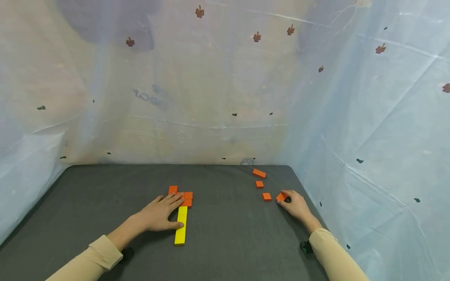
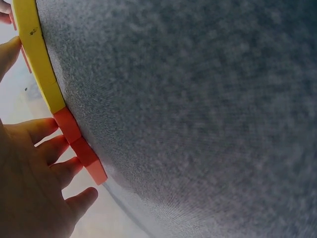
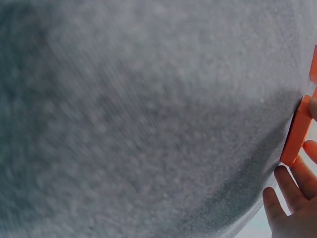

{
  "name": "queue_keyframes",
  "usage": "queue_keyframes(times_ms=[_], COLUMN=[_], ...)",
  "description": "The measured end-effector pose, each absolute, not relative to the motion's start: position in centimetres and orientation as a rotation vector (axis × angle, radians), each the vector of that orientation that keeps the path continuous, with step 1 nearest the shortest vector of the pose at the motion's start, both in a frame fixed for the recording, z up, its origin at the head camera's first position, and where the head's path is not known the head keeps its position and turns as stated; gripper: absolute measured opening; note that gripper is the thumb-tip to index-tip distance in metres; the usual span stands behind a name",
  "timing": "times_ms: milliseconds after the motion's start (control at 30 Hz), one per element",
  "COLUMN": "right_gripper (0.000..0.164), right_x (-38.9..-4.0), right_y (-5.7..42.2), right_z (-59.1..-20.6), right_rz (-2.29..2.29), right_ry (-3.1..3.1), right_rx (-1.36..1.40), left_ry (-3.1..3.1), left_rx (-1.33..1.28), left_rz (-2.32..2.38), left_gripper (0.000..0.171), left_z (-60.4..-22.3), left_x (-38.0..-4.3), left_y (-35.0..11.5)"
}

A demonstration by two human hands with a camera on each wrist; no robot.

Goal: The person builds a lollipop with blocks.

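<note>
On the left of the head view, my left hand [image 1: 159, 214] lies with fingers spread over a cluster of orange blocks [image 1: 188, 195]. Its thumb touches a long yellow strip [image 1: 181, 234] that runs from the cluster toward me. In the left wrist view the fingertips rest along the orange blocks [image 2: 85, 151], beside the yellow strip [image 2: 37, 44]. At the right, my right hand [image 1: 297, 205] pinches an orange block [image 1: 281, 196] between thumb and fingers at the table surface. The same orange block [image 3: 297, 134] shows at the edge of the right wrist view, partly hidden by fingers.
Loose orange pieces lie left of and beyond my right hand: a square block [image 1: 266, 197], another square block [image 1: 259, 184] and a longer block [image 1: 259, 173]. The dark grey table [image 1: 225, 242] ends against translucent plastic sheeting [image 1: 211, 140] at the back and right.
</note>
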State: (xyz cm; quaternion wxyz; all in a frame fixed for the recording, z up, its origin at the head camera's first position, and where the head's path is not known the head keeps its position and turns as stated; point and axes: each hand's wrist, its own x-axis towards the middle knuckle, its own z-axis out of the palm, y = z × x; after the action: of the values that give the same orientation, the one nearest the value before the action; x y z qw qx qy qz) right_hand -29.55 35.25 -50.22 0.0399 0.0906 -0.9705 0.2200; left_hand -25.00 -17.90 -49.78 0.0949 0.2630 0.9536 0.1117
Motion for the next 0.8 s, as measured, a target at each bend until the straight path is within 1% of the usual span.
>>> queue_keyframes(times_ms=[333, 800], right_gripper=[0.057, 0.057], right_x=[-29.3, -29.6], right_y=[33.5, 26.8], right_z=[-50.0, -47.7], right_rz=[0.796, 0.926], right_ry=[-2.852, -2.785], right_rx=[0.266, 0.439], left_ry=[2.822, 2.833], left_rx=[0.776, 0.785], left_rz=[0.334, 0.329], left_gripper=[0.099, 0.1], left_z=[-49.4, -49.6], left_x=[-24.9, -25.0], left_y=[-17.8, -18.0])
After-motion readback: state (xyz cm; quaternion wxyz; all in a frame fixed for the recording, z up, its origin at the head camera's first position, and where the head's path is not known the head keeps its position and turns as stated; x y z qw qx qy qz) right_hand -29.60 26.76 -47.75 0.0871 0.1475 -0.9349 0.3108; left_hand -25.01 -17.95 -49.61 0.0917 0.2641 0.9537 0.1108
